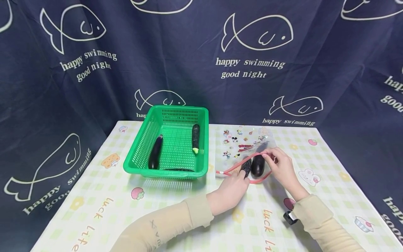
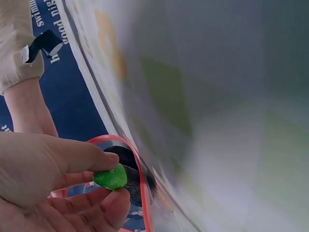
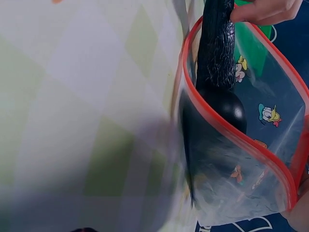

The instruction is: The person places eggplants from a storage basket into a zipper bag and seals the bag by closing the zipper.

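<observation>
My left hand (image 1: 231, 191) grips a dark, wrinkled zucchini-like vegetable (image 1: 246, 168) by its bright green end (image 2: 111, 178). The vegetable's far part lies inside the mouth of a clear zip bag (image 1: 223, 159) with a red rim and cartoon prints. Pinching the rim at the bag's right side is my right hand (image 1: 282, 168). Within the bag lies a smooth, dark eggplant (image 1: 258, 166); in the right wrist view the wrinkled vegetable meets the eggplant's rounded end (image 3: 222, 108). The bag's mouth gapes toward me.
Left of the bag stands a green plastic basket (image 1: 205, 140). Inside it are an eggplant (image 1: 155, 153) along the left wall, a black vegetable with a pale green tip (image 1: 196, 136) at the right, and another dark one (image 1: 178, 170) partly hidden behind the front wall. A patterned cloth (image 1: 104, 185) covers the table.
</observation>
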{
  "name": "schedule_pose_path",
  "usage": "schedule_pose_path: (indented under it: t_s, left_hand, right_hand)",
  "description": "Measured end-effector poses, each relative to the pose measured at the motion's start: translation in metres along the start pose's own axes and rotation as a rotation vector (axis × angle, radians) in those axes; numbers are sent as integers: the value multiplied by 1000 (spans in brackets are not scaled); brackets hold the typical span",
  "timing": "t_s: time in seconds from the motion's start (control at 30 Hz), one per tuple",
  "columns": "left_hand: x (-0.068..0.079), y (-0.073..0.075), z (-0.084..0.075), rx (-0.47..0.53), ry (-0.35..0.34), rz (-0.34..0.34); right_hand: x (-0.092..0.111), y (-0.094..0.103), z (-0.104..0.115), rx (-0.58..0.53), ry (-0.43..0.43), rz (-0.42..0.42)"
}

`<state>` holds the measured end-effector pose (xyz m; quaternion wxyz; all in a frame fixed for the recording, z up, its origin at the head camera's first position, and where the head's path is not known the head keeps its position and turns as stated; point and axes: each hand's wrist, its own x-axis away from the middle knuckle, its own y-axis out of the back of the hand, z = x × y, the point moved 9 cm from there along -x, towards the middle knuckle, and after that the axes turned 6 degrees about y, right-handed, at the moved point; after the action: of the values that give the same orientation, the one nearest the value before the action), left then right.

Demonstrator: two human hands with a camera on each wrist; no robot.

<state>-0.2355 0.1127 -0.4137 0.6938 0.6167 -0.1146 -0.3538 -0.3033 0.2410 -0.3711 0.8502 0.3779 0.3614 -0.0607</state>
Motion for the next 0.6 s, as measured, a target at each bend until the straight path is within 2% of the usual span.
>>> schedule_pose_path:
  t_s: [0.27,0.6]
  left_hand:
    - [-7,-3,2,36,36,17]
    - [-18,-6,1,-18,46,39]
  right_hand:
    - [-1,1,1,4,23,-4]
    - [-1,0,1,3,20,-2]
